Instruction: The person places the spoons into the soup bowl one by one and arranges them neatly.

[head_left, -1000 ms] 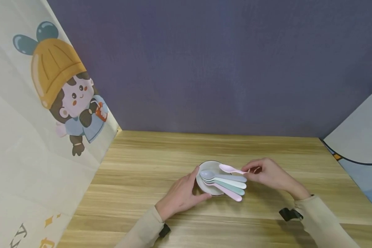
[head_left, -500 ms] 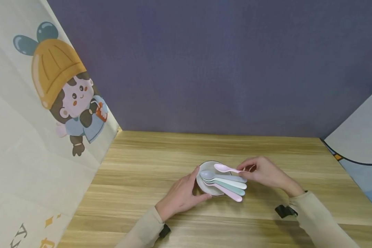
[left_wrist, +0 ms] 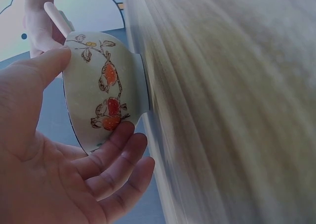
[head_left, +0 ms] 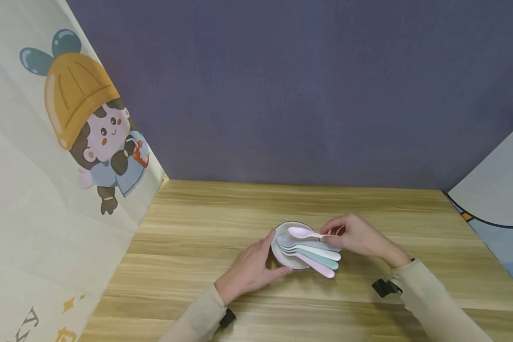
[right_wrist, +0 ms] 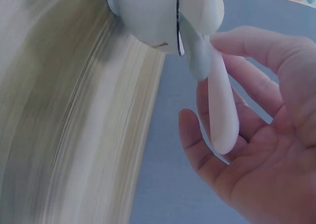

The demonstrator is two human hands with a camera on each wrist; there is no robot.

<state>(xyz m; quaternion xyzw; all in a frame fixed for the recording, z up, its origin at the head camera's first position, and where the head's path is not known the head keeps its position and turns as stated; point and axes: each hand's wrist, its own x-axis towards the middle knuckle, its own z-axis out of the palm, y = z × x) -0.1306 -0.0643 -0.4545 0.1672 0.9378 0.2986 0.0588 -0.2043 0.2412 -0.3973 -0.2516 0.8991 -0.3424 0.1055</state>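
Observation:
A small white bowl (head_left: 285, 261) with a dark rim stands on the table, its outside painted with orange-red fruit on a branch (left_wrist: 111, 105). My left hand (head_left: 249, 270) holds it from the left, thumb and fingers curved along its side. Inside lean a grey spoon (head_left: 287, 241), a white spoon (head_left: 322, 253), a green spoon (head_left: 324, 261) and a pink spoon (head_left: 318, 268), handles jutting over the right rim. Another pink spoon (head_left: 300, 232) is pinched at its handle by my right hand (head_left: 361, 237); its head is above the bowl and partly covers the grey spoon.
Around the bowl lies the wood-grain table (head_left: 205, 228). A dark blue-grey panel (head_left: 282, 95) rises along its back edge. Pale printed sheets flank it, the left one with a cartoon child (head_left: 104, 133). Black wrist straps (head_left: 386, 288) show at the sleeves.
My right hand has moved left with the pink spoon, bringing its head from the bowl's right rim to over its middle. My left hand and the bowl have stayed put.

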